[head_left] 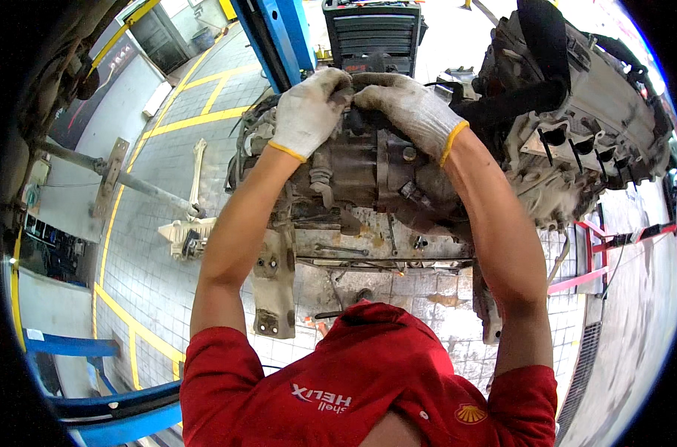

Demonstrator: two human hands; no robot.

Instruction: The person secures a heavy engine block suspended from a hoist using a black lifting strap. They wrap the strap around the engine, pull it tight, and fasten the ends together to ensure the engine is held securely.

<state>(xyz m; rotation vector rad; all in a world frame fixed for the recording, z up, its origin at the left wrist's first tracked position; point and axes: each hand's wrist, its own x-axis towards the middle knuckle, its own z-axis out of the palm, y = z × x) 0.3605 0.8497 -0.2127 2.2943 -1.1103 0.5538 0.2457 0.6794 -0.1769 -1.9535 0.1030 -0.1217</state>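
Observation:
Both my hands wear white knitted gloves, soiled with grease and edged in yellow at the cuffs. They meet at the far upper side of a dirty gearbox (357,167). My left hand (309,108) is closed, fingers and thumb curled together on a small dark part whose kind is hidden. Close beside it, my right hand (413,110) is curled over the same far edge. Its fingertips press on something dark that I cannot make out. Below the gearbox, a wrench (342,249) lies on a flat metal surface.
A large engine (577,134) with black fan blades stands at the right. Beyond the gearbox are a black tool cabinet (376,37) and a blue lift post (275,41). Metal brackets (275,283) reach toward me. A cast part (182,237) lies on the tiled floor at left.

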